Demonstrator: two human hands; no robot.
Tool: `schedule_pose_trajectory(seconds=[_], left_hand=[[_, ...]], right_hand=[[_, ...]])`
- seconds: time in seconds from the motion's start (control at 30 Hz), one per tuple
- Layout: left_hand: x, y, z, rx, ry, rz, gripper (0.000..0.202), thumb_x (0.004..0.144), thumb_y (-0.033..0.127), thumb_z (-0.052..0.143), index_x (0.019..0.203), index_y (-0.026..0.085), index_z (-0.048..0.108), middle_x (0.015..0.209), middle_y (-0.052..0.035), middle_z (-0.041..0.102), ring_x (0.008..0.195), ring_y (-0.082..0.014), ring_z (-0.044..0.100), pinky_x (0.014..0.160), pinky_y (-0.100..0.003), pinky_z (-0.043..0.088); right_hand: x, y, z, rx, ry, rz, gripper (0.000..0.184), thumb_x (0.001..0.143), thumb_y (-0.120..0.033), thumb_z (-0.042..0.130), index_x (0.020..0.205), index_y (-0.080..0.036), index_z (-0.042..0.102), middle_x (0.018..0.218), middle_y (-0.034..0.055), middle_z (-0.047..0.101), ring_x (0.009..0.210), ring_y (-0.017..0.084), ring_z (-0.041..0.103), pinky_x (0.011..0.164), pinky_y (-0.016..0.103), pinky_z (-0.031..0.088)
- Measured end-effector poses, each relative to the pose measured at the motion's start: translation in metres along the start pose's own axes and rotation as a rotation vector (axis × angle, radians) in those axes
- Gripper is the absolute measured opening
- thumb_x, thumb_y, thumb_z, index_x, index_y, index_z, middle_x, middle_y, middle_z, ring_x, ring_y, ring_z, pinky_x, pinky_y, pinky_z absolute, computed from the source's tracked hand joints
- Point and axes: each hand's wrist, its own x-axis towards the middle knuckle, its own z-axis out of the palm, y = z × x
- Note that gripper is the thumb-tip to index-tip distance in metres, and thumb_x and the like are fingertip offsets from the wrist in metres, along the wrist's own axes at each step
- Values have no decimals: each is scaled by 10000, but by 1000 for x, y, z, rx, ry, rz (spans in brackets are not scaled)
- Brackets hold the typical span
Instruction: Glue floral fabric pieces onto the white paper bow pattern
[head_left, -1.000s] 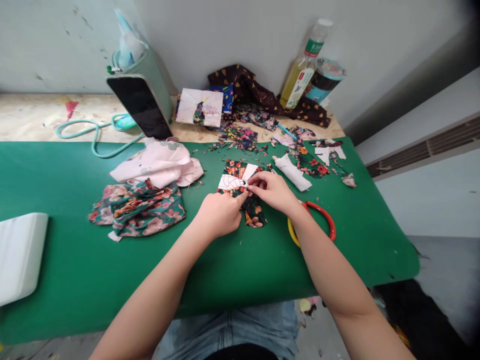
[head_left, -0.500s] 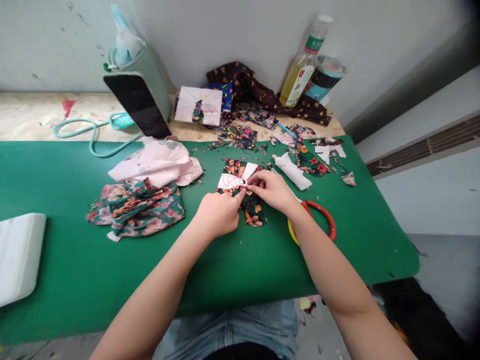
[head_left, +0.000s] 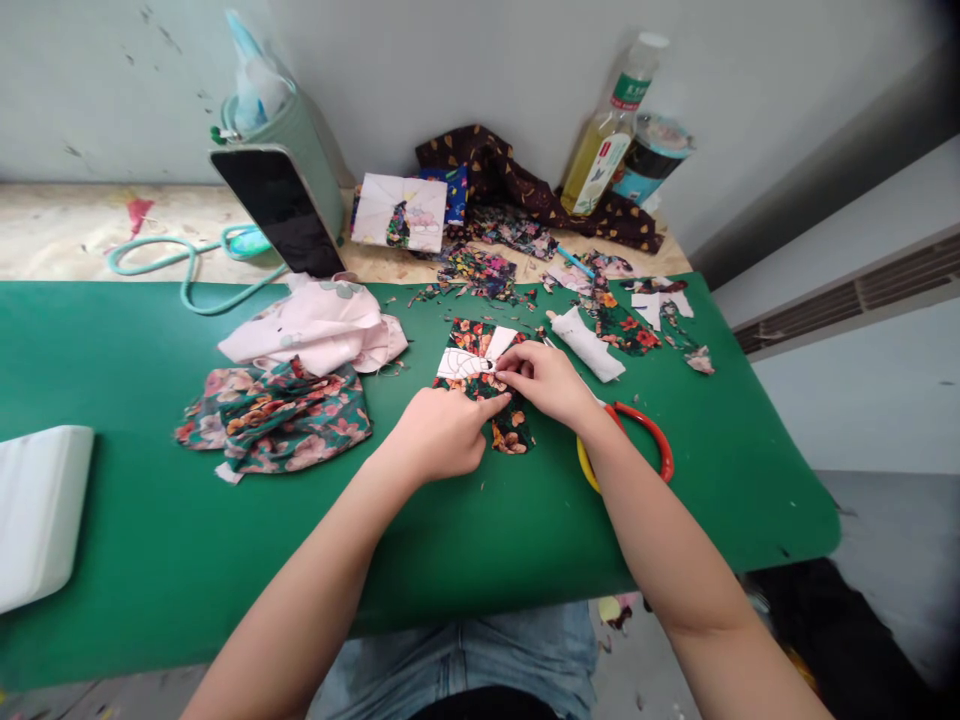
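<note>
A white card (head_left: pixel 460 363) with a line drawing, partly covered by dark floral fabric, lies on the green mat in front of me. My right hand (head_left: pixel 546 380) is at its right side, thumb and fingertips pinched together low over the drawing; what they hold is too small to make out. My left hand (head_left: pixel 442 430) rests just below, its index finger stretched across a floral strip (head_left: pixel 511 435) and the other fingers curled, holding nothing. Scissors (head_left: pixel 660 440) with red and yellow handles lie partly hidden under my right forearm.
Left of the hands lie crumpled pink cloth (head_left: pixel 307 325) and green floral cloth (head_left: pixel 292 420). A white roll (head_left: pixel 587 343) and fabric scraps (head_left: pixel 480 270) lie beyond. Along the wall stand a phone (head_left: pixel 281 210), a bottle (head_left: pixel 611 130) and a cup (head_left: pixel 652 155).
My left index finger has slid right and slightly down, off the drawing's edge onto the floral fabric. My right hand keeps its pinch in nearly the same place.
</note>
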Motion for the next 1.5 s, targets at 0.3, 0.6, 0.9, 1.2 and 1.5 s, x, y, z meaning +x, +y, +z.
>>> schedule_pose_trajectory(seconds=[0.3,0.6,0.9,1.2,1.5], left_hand=[[1,0,5,-17,-19,70,619,803,222,446,1415,287,507,807,-112,736,713,-299,711,583,-349,476],[0,-1,2,-10,-27,80,650,809,218,438,1455,284,449,828,-108,739,712,-292,709,593,-349,489],[1,-1,4,-17,0,55,601,799,237,453,1394,274,529,810,-110,739,705,-294,709,592,-352,491],[6,-2,6,-340,236,-187,331,873,237,452,1161,188,608,878,-80,711,812,-249,689,703,-351,509],[20,6,19,-1611,320,-199,535,646,259,801,1090,165,518,937,-62,697,860,-186,683,845,-356,535]], right_hand=[[1,1,1,-8,-1,-5,48,786,-136,686,823,-158,705,786,8,634,569,88,480,596,246,409],[0,-1,0,-11,-12,8,54,794,-125,675,830,-152,705,794,15,643,569,89,488,595,245,408],[0,0,-1,-38,-12,0,89,821,-154,634,853,-161,717,829,34,661,597,104,523,614,258,418],[-6,-1,-5,-10,-45,-50,40,797,-195,647,785,-161,664,867,26,605,617,95,465,607,254,385],[-16,-24,-19,545,-50,53,161,737,-302,690,756,-172,597,701,-7,632,628,124,583,611,262,459]])
